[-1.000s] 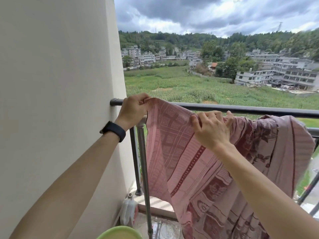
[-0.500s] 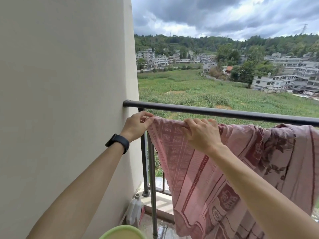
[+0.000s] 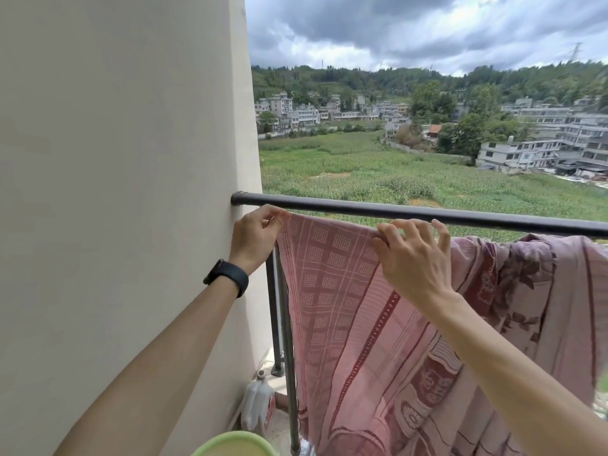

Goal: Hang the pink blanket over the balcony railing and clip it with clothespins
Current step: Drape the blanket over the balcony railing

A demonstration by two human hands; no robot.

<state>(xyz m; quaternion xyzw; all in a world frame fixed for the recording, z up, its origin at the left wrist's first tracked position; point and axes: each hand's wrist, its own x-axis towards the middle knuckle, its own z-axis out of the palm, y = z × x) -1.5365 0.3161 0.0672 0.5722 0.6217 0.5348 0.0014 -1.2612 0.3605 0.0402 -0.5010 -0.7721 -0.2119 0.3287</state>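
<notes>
Hands: my left hand (image 3: 255,233) pinches the blanket (image 3: 345,307) corner; my right hand (image 3: 414,261) grips its top edge.
Blanket: just under the railing (image 3: 427,213), not yet over it.
To do: drape, clip; no clothespins visible.

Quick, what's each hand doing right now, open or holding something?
Left hand: closed, pinching the corner of the pink blanket.
Right hand: closed, gripping the blanket's top edge.
</notes>
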